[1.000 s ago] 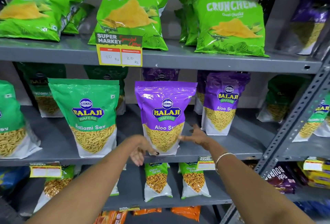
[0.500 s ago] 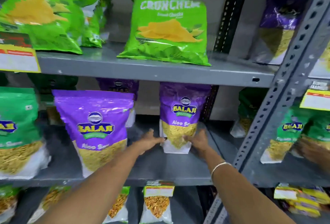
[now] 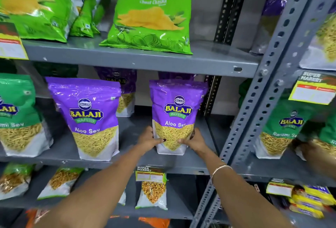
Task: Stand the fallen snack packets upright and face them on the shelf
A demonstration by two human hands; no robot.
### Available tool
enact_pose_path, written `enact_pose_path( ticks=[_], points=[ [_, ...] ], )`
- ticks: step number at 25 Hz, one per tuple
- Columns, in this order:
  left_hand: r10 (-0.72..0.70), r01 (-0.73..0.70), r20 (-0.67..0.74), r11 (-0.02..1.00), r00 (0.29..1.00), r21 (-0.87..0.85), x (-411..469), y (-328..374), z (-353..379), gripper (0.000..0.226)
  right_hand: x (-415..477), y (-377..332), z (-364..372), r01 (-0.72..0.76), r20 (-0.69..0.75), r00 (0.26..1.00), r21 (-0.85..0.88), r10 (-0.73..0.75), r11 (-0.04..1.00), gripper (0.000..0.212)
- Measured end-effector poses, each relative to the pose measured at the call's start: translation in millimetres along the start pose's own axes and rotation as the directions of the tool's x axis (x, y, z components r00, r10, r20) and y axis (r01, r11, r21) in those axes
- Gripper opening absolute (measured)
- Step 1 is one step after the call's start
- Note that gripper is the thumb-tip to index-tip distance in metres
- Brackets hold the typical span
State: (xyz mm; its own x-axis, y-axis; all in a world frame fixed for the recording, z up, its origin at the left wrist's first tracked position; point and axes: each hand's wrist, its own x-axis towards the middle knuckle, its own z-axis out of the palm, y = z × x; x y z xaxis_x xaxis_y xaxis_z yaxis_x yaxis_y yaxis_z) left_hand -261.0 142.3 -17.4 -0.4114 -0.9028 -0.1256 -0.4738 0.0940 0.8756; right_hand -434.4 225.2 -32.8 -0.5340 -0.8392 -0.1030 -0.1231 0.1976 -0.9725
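A purple Aloo Sev packet stands upright on the grey middle shelf, label facing me. My left hand grips its lower left edge and my right hand grips its lower right edge, thumbs across the front. A second purple Aloo Sev packet stands upright to the left, nothing touching it. More purple packets stand behind, partly hidden.
Green Ratlami Sev packets stand at far left. Green Crunchem bags lean on the top shelf. A perforated grey upright rises right of my hands; beyond it are more green packets and another person's blurred hand. Price tags hang on shelf edges.
My hands left the left-hand purple packet and moved right to the other one, then closed on its lower edges. The view shifted right and closer to the shelf.
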Motion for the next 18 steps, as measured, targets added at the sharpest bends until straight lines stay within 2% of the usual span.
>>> enact_pose_path(
  ticks=[1,2,7,12,16,18],
  points=[
    [0.015,-0.015,-0.006,1.000,1.000,0.020,-7,-3,0,0.043,-6,2,-2,0.001,0.005,1.000,-0.017,-0.001,1.000,0.075],
    [0.024,-0.023,-0.018,0.999,1.000,0.042,-14,-5,-1,0.042,-15,-1,-2,0.001,0.009,1.000,-0.021,-0.001,1.000,0.078],
    [0.054,-0.051,-0.033,0.994,0.998,0.093,-29,-11,-3,0.031,-41,-5,-3,-0.038,-0.004,0.999,-0.070,0.037,0.997,0.071],
    [0.044,-0.042,-0.015,0.994,0.999,0.104,-41,-8,-6,0.033,-48,-2,-3,-0.040,-0.006,0.999,-0.049,0.040,0.998,0.071],
    [0.032,-0.034,0.018,0.992,0.999,0.118,-41,-9,-6,0.031,-48,1,-2,-0.044,-0.028,0.999,-0.096,0.042,0.994,0.080],
    [0.045,-0.050,0.043,0.992,0.998,0.120,-42,-9,-6,0.036,-44,1,-1,-0.001,-0.037,0.999,-0.114,-0.003,0.993,0.097]
  ],
)
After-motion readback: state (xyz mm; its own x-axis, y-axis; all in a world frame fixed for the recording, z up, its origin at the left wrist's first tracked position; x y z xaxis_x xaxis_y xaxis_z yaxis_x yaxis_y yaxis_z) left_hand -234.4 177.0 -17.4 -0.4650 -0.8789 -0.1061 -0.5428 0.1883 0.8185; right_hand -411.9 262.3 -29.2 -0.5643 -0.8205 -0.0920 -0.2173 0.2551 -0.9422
